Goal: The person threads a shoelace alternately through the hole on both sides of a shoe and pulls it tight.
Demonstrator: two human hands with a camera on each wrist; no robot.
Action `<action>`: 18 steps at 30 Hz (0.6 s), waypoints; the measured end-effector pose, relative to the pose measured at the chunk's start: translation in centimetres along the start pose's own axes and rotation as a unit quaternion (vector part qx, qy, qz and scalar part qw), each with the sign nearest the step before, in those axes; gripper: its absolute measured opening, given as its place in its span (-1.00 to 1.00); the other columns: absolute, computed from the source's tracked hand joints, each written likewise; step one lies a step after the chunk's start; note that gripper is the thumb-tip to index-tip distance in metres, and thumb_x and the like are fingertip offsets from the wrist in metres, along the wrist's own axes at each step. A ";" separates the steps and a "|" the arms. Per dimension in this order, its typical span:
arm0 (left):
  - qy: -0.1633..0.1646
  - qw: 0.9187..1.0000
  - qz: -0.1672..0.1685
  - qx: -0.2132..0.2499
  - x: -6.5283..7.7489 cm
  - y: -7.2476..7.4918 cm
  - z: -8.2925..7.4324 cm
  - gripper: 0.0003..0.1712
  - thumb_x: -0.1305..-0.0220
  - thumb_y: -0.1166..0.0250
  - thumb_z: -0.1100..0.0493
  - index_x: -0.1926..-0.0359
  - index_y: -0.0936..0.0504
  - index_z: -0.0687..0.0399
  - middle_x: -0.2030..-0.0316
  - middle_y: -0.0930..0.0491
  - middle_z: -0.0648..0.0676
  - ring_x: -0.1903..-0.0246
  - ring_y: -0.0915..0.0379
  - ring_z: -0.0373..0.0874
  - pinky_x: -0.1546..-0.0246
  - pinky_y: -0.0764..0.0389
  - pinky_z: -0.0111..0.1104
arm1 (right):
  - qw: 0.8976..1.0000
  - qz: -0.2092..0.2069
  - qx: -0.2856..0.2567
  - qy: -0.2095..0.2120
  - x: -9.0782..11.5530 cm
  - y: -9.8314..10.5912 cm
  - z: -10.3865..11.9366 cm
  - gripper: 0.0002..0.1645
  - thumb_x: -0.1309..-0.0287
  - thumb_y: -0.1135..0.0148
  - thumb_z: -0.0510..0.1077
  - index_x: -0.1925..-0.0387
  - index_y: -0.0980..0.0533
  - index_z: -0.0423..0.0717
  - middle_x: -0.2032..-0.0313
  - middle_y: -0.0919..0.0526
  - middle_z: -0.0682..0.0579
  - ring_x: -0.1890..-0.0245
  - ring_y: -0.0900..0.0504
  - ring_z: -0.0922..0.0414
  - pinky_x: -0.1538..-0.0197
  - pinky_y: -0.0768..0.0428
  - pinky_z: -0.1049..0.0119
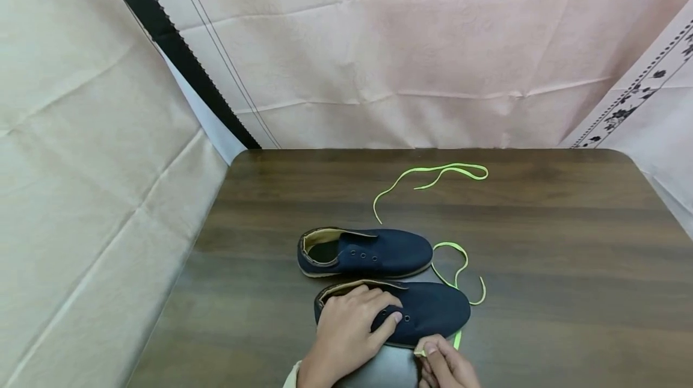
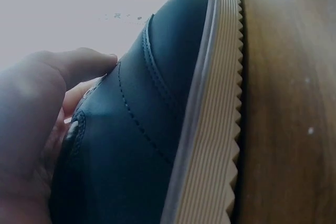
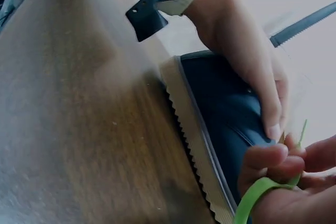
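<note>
A dark navy shoe (image 1: 438, 311) lies nearest me on the table, toe to the right, with small eyelets on its near flap. My left hand (image 1: 354, 323) grips it at the opening, thumb beside the eyelets and fingers over the upper. Its ribbed tan sole (image 2: 210, 124) shows in the left wrist view. Just in front of the shoe's near side, my right hand (image 1: 445, 365) pinches a flat lime-green shoelace (image 3: 257, 195) close to its end. The rest of that lace runs past the toe to the far side. Inside the shoe is largely hidden by my left hand.
A matching navy shoe (image 1: 397, 251) stands just beyond, its eyelets unlaced. Farther back, a second green shoelace (image 1: 452, 166) lies loosely looped on the brown wooden table (image 1: 563, 243). Pale cloth (image 1: 433, 51) hangs behind the table's far edge.
</note>
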State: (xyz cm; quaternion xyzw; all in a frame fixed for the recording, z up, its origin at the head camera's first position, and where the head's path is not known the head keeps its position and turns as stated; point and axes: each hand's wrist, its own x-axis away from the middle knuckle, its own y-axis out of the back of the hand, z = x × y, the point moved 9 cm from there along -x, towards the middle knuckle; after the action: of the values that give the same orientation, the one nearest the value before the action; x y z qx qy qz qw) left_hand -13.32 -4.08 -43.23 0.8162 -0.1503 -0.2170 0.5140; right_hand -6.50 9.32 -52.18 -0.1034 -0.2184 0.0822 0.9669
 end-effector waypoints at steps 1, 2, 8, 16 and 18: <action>0.001 1.000 0.003 0.002 0.0 0.0 0.0 -0.83 -0.40 -0.18 -0.23 0.13 -0.66 -0.48 0.21 -0.63 -0.40 0.27 -0.53 -0.41 0.40 -0.50 -0.50 | 1.000 -0.011 0.001 0.004 -0.1 0.2 -0.2 -0.30 -0.31 -0.14 0.23 0.10 -0.36 -0.42 0.55 -0.37 0.02 0.69 -0.19 0.17 0.59 -0.33 0.25; 0.003 1.000 0.005 0.005 0.0 0.0 0.0 -0.83 -0.40 -0.18 -0.23 0.12 -0.66 -0.48 0.21 -0.63 -0.40 0.27 -0.53 -0.41 0.41 -0.48 -0.51 | 1.000 -0.024 -0.002 0.005 -0.2 0.4 -0.4 -0.28 -0.25 -0.21 0.25 0.08 -0.37 -0.39 0.51 -0.43 -0.01 0.67 -0.25 0.16 0.57 -0.37 0.23; 0.005 1.000 0.013 0.014 0.1 0.0 0.0 -0.82 -0.39 -0.18 -0.24 0.11 -0.66 -0.48 0.20 -0.64 -0.41 0.29 -0.51 -0.43 0.47 -0.39 -0.57 | 0.997 -0.074 0.010 0.033 -0.2 1.1 -0.4 -0.44 -0.21 -0.31 0.04 -0.05 -0.44 -0.29 0.30 -0.68 -0.13 0.44 -0.60 0.08 0.32 -0.64 0.19; -0.021 0.999 -0.018 0.026 0.2 0.5 -0.4 -0.85 -0.41 -0.17 -0.21 0.15 -0.66 -0.51 0.25 -0.60 -0.44 0.34 -0.50 -0.49 0.46 -0.37 -0.62 | 0.995 -0.073 0.067 0.014 -0.2 0.2 0.4 -0.66 -0.40 -0.12 -0.09 0.17 -0.39 -0.37 0.47 -0.64 -0.08 0.65 -0.50 0.18 0.54 -0.56 0.32; -0.028 0.999 -0.026 0.028 0.2 0.6 -0.4 -0.86 -0.41 -0.17 -0.21 0.16 -0.66 -0.52 0.26 -0.59 -0.45 0.34 -0.49 -0.51 0.46 -0.37 -0.64 | 0.995 -0.071 0.071 0.007 -0.1 -0.1 0.4 -0.70 -0.45 -0.02 -0.11 0.21 -0.35 -0.35 0.56 -0.57 -0.05 0.74 -0.36 0.22 0.65 -0.44 0.37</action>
State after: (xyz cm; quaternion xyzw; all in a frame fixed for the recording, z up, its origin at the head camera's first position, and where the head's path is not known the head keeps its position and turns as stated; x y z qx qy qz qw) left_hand -12.91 -4.13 -42.56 0.8276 -0.1494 -0.2489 0.4804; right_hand -6.77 9.26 -51.84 -0.0193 -0.2124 0.0284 0.9766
